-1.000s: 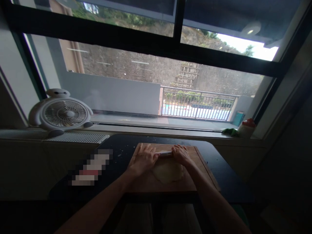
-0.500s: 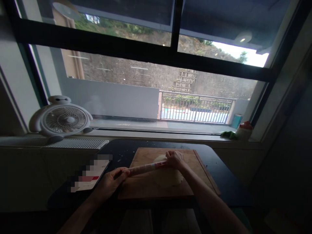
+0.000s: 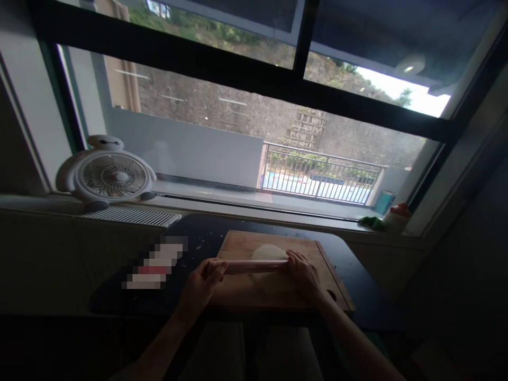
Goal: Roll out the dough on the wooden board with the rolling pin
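Observation:
A flat, pale sheet of dough (image 3: 269,252) lies on a wooden cutting board (image 3: 236,297). Across the dough runs a smooth, shiny rolling pin (image 3: 257,267), close to level from side to side. My left hand (image 3: 203,281) is closed round its left end, thumb on top, beyond the dough's left edge. At the other end, my right hand (image 3: 305,273) rests over the pin with its fingers bent onto it, hiding that tip and part of the dough. Dough shows both beyond and in front of the pin.
The board sits on a dark table (image 3: 349,254) with white specks on it. A blurred-out flat item (image 3: 156,264) lies at the left. On the sill stand a white fan (image 3: 119,175), a green cloth (image 3: 371,223) and a red-topped bottle (image 3: 398,216).
The rolling pin has turned from slanting to nearly level, its left end now higher in view. My right hand has shifted right and nearer, its fingers flatter. The camera view has tilted.

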Available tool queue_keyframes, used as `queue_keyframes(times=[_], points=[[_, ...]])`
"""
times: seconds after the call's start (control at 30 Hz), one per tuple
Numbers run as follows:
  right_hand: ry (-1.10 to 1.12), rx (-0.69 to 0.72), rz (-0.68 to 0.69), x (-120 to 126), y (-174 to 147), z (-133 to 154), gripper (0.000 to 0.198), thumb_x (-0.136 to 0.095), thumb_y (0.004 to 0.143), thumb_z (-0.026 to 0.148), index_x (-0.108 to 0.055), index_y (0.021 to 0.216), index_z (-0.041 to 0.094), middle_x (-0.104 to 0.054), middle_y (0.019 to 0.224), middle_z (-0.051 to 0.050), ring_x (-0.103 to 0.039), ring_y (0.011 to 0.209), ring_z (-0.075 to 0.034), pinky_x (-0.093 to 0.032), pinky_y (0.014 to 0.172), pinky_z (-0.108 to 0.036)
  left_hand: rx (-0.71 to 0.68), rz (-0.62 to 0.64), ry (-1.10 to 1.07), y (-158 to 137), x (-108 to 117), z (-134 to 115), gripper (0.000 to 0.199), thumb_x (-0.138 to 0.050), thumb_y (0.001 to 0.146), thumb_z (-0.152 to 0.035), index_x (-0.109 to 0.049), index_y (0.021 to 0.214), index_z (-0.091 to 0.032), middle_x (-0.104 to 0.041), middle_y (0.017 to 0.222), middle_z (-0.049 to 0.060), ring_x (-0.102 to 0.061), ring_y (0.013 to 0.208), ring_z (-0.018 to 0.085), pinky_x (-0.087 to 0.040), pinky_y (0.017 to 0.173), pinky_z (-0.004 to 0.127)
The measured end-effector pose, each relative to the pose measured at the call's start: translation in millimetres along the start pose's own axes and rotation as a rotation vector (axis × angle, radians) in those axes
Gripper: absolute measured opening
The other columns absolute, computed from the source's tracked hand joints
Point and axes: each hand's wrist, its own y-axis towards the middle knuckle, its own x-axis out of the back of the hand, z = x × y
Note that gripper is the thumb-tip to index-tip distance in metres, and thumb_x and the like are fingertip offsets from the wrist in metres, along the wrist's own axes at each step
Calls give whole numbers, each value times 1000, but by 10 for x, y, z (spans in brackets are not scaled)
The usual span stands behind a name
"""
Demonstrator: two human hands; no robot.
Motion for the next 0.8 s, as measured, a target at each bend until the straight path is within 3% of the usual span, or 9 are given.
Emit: queue_keyframes(times=[0.07, 0.17, 0.23, 0.3, 0.43, 0.53, 0.63, 0.8], points=[[-67, 9, -70, 3, -189, -13, 45, -19, 98, 32, -53, 122, 17, -51, 130, -8, -42, 122, -18, -25, 105, -32, 12, -27, -32, -27, -42, -24, 41, -56, 73, -57, -63, 85, -18, -61, 65, -1, -58, 67, 17, -43, 62, 24], [-132, -19, 27, 11, -136, 3, 43, -20, 98, 31, -60, 108, 18, -59, 117, -9, -51, 112, -20, -26, 103, -35, 26, -36, -26, -9, -69, -68, 38, -54, 75, -55, -62, 79, -18, -60, 61, -2, -54, 62, 15, -41, 59, 23], [-129, -67, 161, 2, 92, 14, 43, -20, 97, 29, -62, 99, 19, -63, 107, -8, -55, 103, -19, -31, 98, -36, 22, -5, -7, 23, -66, -78, 38, -52, 76, -55, -62, 74, -19, -57, 57, -3, -51, 58, 14, -39, 56, 22], [-114, -94, 255, -33, 392, 7, 39, -22, 97, 28, -60, 103, 20, -60, 111, -8, -52, 106, -20, -32, 96, -37, 21, 29, 17, 55, -61, -68, 38, -51, 77, -55, -61, 70, -19, -55, 55, -3, -49, 55, 13, -37, 54, 21], [-70, -54, 338, -151, 929, -26, 36, -27, 96, 35, -57, 110, 20, -55, 121, -9, -45, 116, -21, -32, 96, -37, 22, 34, 44, 96, -76, -8, 39, -51, 77, -56, -61, 70, -19, -53, 54, -4, -49, 54, 13, -37, 53, 21], [-52, -60, 371, -199, 1095, -25, 41, -25, 96, 40, -56, 112, 19, -56, 121, -11, -47, 114, -22, -34, 95, -39, 61, -16, 15, 108, -102, 45, 39, -55, 75, -57, -61, 78, -19, -54, 54, -4, -51, 55, 14, -40, 53, 22], [-42, -44, 390, -160, 981, -27, 43, -23, 96, 42, -54, 119, 22, -51, 129, -9, -41, 121, -22, -30, 100, -39, 84, -86, -31, 97, -116, 77, 41, -61, 70, -56, -58, 85, -18, -59, 59, -3, -56, 59, 15, -43, 56, 23], [-29, 11, 272, -22, 378, -83, 45, -18, 98, 39, -51, 125, 25, -43, 139, -3, -26, 133, -18, -14, 109, -41, 56, -145, -74, 51, -125, 36, 37, -62, 70, -53, -56, 84, -18, -62, 64, -2, -57, 61, 15, -43, 57, 22]])
